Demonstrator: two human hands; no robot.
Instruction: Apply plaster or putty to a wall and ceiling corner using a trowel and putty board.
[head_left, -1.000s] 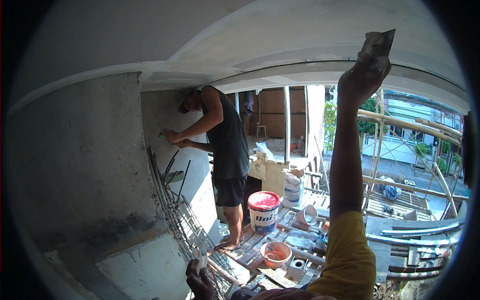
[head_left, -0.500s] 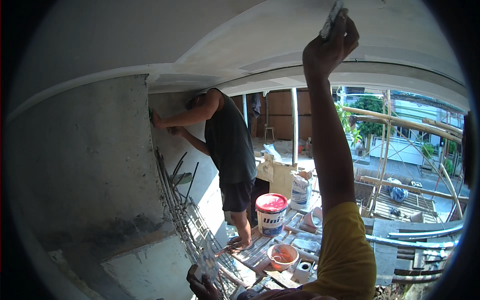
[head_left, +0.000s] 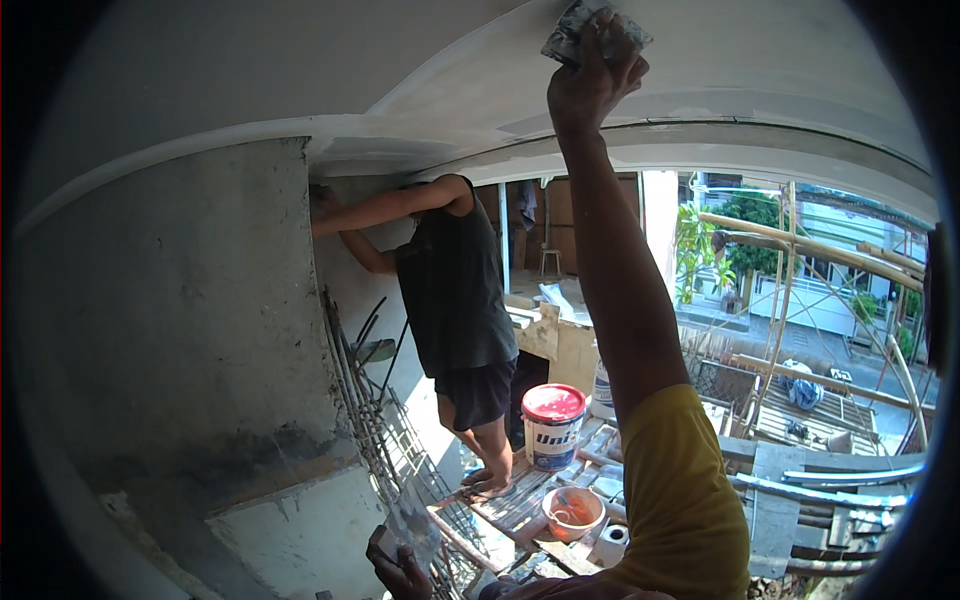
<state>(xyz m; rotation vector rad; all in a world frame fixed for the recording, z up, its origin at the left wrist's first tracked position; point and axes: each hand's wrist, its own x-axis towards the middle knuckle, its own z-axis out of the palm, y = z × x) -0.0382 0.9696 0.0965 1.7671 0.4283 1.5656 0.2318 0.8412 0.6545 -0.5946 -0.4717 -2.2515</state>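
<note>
My right arm, in a yellow sleeve, reaches up to the pale ceiling (head_left: 760,60). The fingers of my right hand (head_left: 592,85) are closed on a flat, putty-smeared scraper blade (head_left: 566,38), which lies close against the ceiling; whether it touches all along its edge I cannot tell. Low in front of me, my left hand (head_left: 402,572) grips a putty knife (head_left: 414,522) with a broad blade coated in pale putty. Its handle is mostly hidden by the fingers.
Ahead to the left, a co-worker (head_left: 455,290) in a dark sleeveless top reaches to the grey wall (head_left: 200,300). Steel bars (head_left: 350,375) lean there. A red-lidded bucket (head_left: 552,440), an orange basin (head_left: 572,533) and a sack (head_left: 602,390) stand on planks. Bamboo scaffolding (head_left: 820,255) rises right.
My right hand has moved left along the ceiling, and the blade has turned to show its broad face. My left hand stays low with the putty knife. The co-worker's arms have shifted slightly.
</note>
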